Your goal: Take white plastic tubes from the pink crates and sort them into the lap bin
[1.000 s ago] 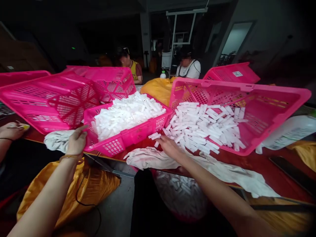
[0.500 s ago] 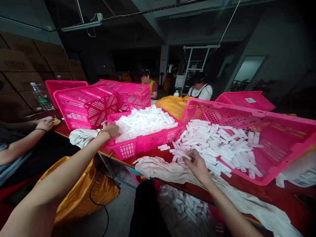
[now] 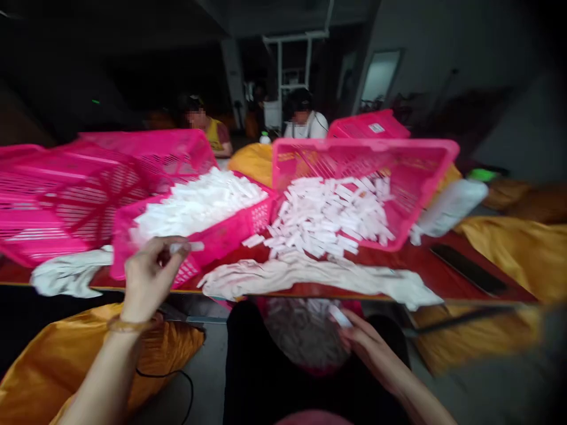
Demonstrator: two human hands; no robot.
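Dim workshop with a red worktop (image 3: 398, 260). The left hand (image 3: 148, 277) pinches a white plastic tube (image 3: 186, 247) between thumb and fingertips, just above a pink crate (image 3: 212, 239). The right hand (image 3: 365, 348) pinches another tube (image 3: 340, 317) low, over a pink basket (image 3: 310, 370) below the worktop. Heaped tubes (image 3: 195, 206) fill the crate and lie in a tilted pink crate (image 3: 363, 143), beyond a white cloth (image 3: 310, 274).

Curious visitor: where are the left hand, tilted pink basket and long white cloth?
Left hand (image 3: 148, 277), head view, back of hand
Tilted pink basket (image 3: 363, 143), head view, top rim
Long white cloth (image 3: 310, 273), head view, middle
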